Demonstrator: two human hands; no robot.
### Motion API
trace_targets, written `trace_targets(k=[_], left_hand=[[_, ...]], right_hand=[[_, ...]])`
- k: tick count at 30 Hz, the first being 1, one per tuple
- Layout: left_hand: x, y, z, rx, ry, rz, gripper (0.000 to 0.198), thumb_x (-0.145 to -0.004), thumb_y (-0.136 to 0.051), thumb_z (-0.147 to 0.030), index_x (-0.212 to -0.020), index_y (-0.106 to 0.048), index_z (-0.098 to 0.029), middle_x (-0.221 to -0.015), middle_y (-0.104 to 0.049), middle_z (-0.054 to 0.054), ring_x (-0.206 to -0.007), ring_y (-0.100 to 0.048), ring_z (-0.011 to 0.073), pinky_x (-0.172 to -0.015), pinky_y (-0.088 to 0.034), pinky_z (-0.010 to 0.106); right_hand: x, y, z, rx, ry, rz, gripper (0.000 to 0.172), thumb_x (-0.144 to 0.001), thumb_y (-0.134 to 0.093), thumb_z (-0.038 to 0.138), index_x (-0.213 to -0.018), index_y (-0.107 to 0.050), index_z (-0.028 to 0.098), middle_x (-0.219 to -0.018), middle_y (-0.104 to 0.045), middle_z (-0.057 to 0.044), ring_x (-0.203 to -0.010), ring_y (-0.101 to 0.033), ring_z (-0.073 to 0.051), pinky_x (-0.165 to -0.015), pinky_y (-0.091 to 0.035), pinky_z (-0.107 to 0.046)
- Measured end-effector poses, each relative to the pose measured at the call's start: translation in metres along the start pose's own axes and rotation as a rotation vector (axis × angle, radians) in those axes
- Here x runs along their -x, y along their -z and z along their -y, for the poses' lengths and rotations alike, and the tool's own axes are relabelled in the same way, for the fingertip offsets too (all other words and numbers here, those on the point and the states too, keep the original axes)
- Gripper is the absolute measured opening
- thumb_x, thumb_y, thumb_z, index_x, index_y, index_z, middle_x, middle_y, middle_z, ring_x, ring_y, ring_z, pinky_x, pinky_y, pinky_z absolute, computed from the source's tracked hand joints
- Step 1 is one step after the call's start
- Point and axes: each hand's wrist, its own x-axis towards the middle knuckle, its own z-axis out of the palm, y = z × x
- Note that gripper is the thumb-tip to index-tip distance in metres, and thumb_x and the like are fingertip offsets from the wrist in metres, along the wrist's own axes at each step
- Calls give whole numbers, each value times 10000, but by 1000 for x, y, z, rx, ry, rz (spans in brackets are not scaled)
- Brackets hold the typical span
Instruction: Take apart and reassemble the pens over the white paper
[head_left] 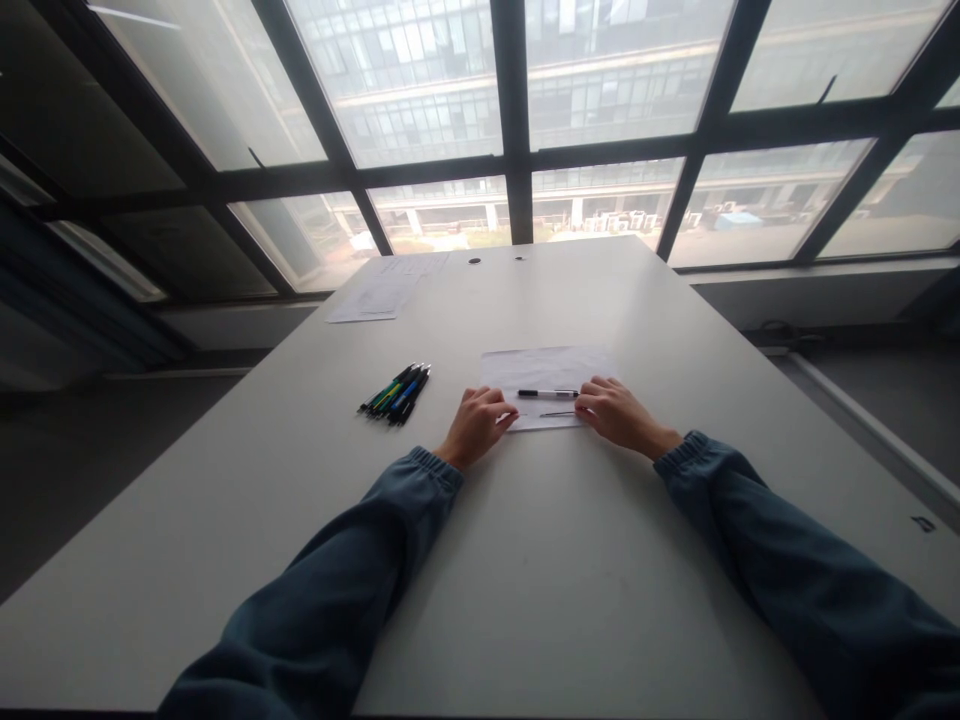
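Observation:
My left hand (484, 420) rests at the left edge of a white sheet of paper (540, 365), thumb and fingers pinched together. A faint thin line shows just right of its fingertips; what it is I cannot make out. At the sheet's right side, my right hand (615, 412) is closed on the end of a thin dark rod (556, 414) that looks like a pen refill. The rod points left toward my other hand. Just beyond it, a black-and-white pen (541, 393) lies crosswise on the paper, its right end close to my right fingers.
To the left, several pens (397, 393), mostly dark with some green, yellow and blue, lie bunched on the white table (495, 560). More paper sheets (379, 293) lie at the far left edge. Two small round dark spots (474, 261) mark the far end, before large windows.

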Motion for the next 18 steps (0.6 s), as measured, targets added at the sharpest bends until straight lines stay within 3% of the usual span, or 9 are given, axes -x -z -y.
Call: trace_targets(k=[6,18], left_hand=[[-1,0,-4,-2,-24,-97,227,-946,-585,-362,-853,-745,-231,-815,-649,33,-834,-569,180,-819,-362,350],[-2,1,-8,14,-77,-137,198,-934,-610,-343,-836,-741,-232,-786,-645,23,-813,-568,175,-802,-359,347]], right_hand=[[0,-1,2,-15,12,-79,192,-986,-505,216,-868,-650,170,-919,-637,-87,-865,-520,-210,-792,-387,-339],[0,0,4,-36,74,-97,204,-995,-494,215,-866,-646,170,-907,-638,-88,-856,-532,-205,-785,-393,-339]])
